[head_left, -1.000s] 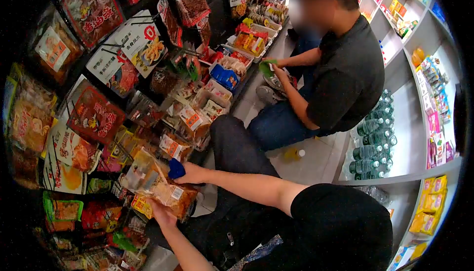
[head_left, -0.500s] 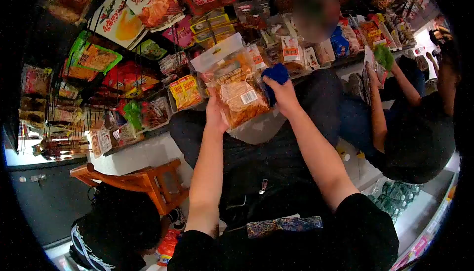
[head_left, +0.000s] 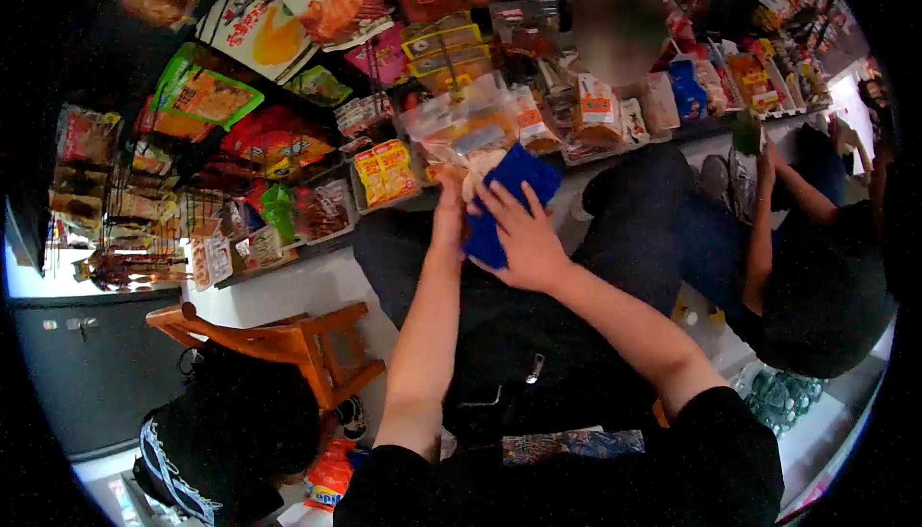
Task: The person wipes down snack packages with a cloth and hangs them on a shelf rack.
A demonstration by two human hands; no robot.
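My left hand grips the lower left side of a clear plastic snack package, which is tilted in front of the shelf. A blue cloth lies spread across the package and hides its lower part. On top of the cloth rests my right hand, with its fingers spread and pressing the cloth to the package. The thumb of that hand is hard to make out.
Packed snacks hang and stand ahead, including a yellow packet in a bin. A wooden stool is at the lower left beside a person in black. Another person sits at the right, near wrapped bottles.
The bunched blue cloth has moved from the package's right edge onto its front and is now spread out. My right hand has opened from a grip into spread fingers over it.
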